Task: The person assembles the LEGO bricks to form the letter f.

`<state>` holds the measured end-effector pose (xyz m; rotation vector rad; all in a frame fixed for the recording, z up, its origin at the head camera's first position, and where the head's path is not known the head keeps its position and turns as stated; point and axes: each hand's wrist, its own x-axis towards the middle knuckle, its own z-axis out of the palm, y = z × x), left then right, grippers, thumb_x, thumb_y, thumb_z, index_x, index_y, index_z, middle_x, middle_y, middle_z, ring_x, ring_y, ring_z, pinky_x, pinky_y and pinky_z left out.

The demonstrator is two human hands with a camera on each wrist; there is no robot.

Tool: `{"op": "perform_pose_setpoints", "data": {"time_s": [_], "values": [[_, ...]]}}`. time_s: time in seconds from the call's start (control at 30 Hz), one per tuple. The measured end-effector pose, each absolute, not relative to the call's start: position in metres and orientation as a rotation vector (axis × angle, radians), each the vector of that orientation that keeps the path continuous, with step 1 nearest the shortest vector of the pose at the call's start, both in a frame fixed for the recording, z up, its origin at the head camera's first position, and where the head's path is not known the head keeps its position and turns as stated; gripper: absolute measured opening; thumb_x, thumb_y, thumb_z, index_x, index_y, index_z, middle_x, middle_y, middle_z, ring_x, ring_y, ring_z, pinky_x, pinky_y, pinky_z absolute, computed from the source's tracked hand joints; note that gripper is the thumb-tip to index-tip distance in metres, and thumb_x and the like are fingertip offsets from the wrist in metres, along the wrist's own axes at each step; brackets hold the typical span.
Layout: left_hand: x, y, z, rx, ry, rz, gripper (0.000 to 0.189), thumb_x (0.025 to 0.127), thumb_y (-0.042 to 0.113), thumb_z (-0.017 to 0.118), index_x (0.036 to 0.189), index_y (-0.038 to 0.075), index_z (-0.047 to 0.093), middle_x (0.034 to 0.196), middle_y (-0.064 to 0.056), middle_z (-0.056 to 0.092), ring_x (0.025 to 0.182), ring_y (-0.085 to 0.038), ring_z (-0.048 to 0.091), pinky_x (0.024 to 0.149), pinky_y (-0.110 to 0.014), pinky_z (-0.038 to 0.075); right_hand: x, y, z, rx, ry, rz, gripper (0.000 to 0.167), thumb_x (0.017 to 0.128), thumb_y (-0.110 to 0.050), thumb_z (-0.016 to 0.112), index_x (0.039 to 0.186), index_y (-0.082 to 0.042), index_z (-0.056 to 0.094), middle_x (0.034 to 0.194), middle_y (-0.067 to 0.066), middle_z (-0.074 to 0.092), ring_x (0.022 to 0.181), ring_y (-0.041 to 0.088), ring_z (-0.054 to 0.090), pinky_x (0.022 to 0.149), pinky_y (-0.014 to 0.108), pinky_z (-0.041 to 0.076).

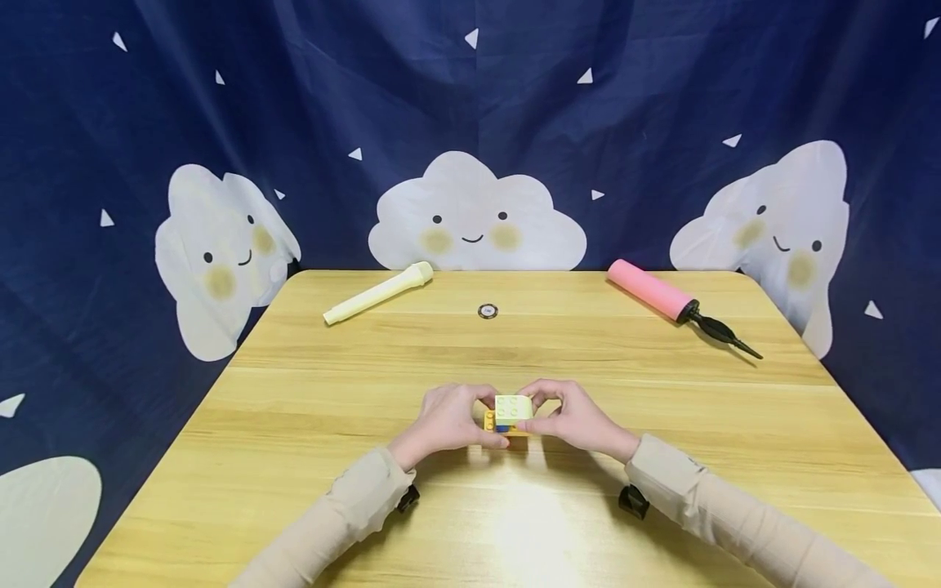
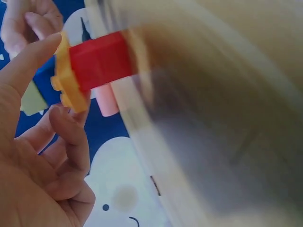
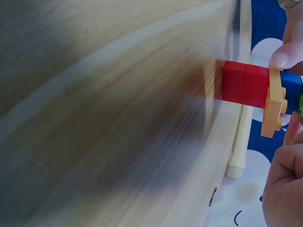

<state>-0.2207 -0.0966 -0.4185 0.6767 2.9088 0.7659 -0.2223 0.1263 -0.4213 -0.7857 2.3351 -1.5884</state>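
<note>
A small stack of toy building bricks stands upright on the table near its middle. Two red bricks [image 3: 244, 84] form the base, seen in both wrist views. Above them sits a wider orange brick [image 2: 70, 78] with studs, then a blue brick [image 3: 290, 91]. A pale yellow-green brick [image 1: 512, 407] tops the stack. My left hand [image 1: 456, 419] pinches the orange brick between thumb and fingers. From the other side my right hand [image 1: 577, 416] grips the pale brick by its edges. Whether the pale brick is fully seated on the blue one I cannot tell.
Toward the back left lies a pale yellow stick [image 1: 378, 294] with a thicker end. A dark-rimmed round chip [image 1: 488, 311] is at the back centre. The pink hand pump [image 1: 650, 290] with a black nozzle lies back right. A dark blue cloud-print curtain [image 1: 470, 98] hangs behind the table.
</note>
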Motion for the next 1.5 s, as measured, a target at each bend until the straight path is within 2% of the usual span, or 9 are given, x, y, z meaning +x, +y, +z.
{"op": "perform_pose_setpoints", "data": {"time_s": [0.13, 0.27, 0.4, 0.53, 0.83, 0.93, 1.2, 1.37, 1.5], "values": [[-0.22, -0.098, -0.414, 0.691, 2.964, 0.809, 0.053, 0.064, 0.051, 0.083, 0.11, 0.03, 0.067, 0.099, 0.017, 0.07, 0.068, -0.002, 0.05, 0.063, -0.027, 0.035, -0.223, 0.126, -0.423, -0.794, 2.335, -1.587, 0.031, 0.079, -0.013, 0.076, 0.108, -0.004, 0.067, 0.083, 0.008, 0.062, 0.066, 0.014, 0.057, 0.05, 0.032, 0.051], [-0.219, -0.1, -0.408, 0.712, 3.014, 0.856, 0.046, 0.065, 0.051, 0.082, 0.105, 0.031, 0.069, 0.096, 0.019, 0.071, 0.052, -0.001, 0.039, 0.054, -0.024, 0.032, -0.224, 0.126, -0.424, -0.801, 2.334, -1.588, 0.032, 0.079, -0.012, 0.076, 0.108, -0.003, 0.067, 0.083, 0.008, 0.062, 0.065, 0.013, 0.056, 0.05, 0.03, 0.051], [-0.219, -0.102, -0.402, 0.722, 3.025, 0.882, 0.039, 0.066, 0.05, 0.083, 0.098, 0.032, 0.072, 0.09, 0.017, 0.071, 0.043, -0.002, 0.03, 0.051, -0.025, 0.03, -0.225, 0.127, -0.425, -0.8, 2.339, -1.578, 0.032, 0.079, -0.012, 0.076, 0.108, -0.002, 0.067, 0.083, 0.009, 0.061, 0.064, 0.012, 0.056, 0.05, 0.029, 0.05], [-0.219, -0.101, -0.401, 0.707, 3.026, 0.88, 0.036, 0.066, 0.05, 0.083, 0.094, 0.031, 0.072, 0.087, 0.014, 0.073, 0.042, -0.002, 0.029, 0.053, -0.026, 0.031, -0.226, 0.127, -0.425, -0.795, 2.329, -1.572, 0.032, 0.079, -0.011, 0.076, 0.108, -0.002, 0.066, 0.083, 0.01, 0.061, 0.062, 0.011, 0.056, 0.05, 0.028, 0.05], [-0.217, -0.1, -0.399, 0.702, 2.993, 0.903, 0.035, 0.067, 0.046, 0.083, 0.095, 0.028, 0.073, 0.088, 0.012, 0.073, 0.041, -0.003, 0.028, 0.053, -0.026, 0.03, -0.225, 0.126, -0.424, -0.793, 2.319, -1.569, 0.031, 0.079, -0.011, 0.076, 0.107, -0.001, 0.067, 0.082, 0.01, 0.061, 0.063, 0.011, 0.054, 0.049, 0.023, 0.047], [-0.217, -0.1, -0.4, 0.689, 2.984, 0.915, 0.036, 0.067, 0.045, 0.084, 0.096, 0.028, 0.073, 0.089, 0.011, 0.073, 0.04, -0.003, 0.029, 0.054, -0.026, 0.031, -0.225, 0.127, -0.424, -0.796, 2.321, -1.572, 0.032, 0.078, -0.01, 0.076, 0.107, -0.002, 0.067, 0.082, 0.01, 0.061, 0.065, 0.013, 0.054, 0.048, 0.022, 0.046], [-0.22, -0.101, -0.403, 0.658, 2.943, 0.984, 0.035, 0.066, 0.043, 0.085, 0.095, 0.028, 0.073, 0.089, 0.01, 0.073, 0.04, -0.004, 0.033, 0.06, -0.029, 0.035, -0.225, 0.127, -0.424, -0.792, 2.306, -1.591, 0.032, 0.078, -0.009, 0.076, 0.107, 0.0, 0.066, 0.082, 0.011, 0.061, 0.058, 0.007, 0.052, 0.047, 0.02, 0.044], [-0.221, -0.102, -0.405, 0.646, 2.925, 1.005, 0.037, 0.065, 0.043, 0.086, 0.096, 0.027, 0.073, 0.089, 0.008, 0.074, 0.04, -0.004, 0.038, 0.059, -0.029, 0.036, -0.225, 0.126, -0.423, -0.793, 2.305, -1.6, 0.032, 0.077, -0.01, 0.076, 0.106, 0.0, 0.067, 0.082, 0.01, 0.061, 0.062, 0.009, 0.054, 0.048, 0.02, 0.045], [-0.221, -0.102, -0.405, 0.635, 2.912, 1.012, 0.037, 0.066, 0.043, 0.085, 0.096, 0.027, 0.073, 0.087, 0.007, 0.074, 0.041, -0.005, 0.038, 0.06, -0.029, 0.036, -0.225, 0.126, -0.424, -0.793, 2.303, -1.602, 0.031, 0.077, -0.009, 0.076, 0.106, 0.0, 0.067, 0.081, 0.01, 0.061, 0.057, 0.007, 0.051, 0.046, 0.019, 0.043]]}}
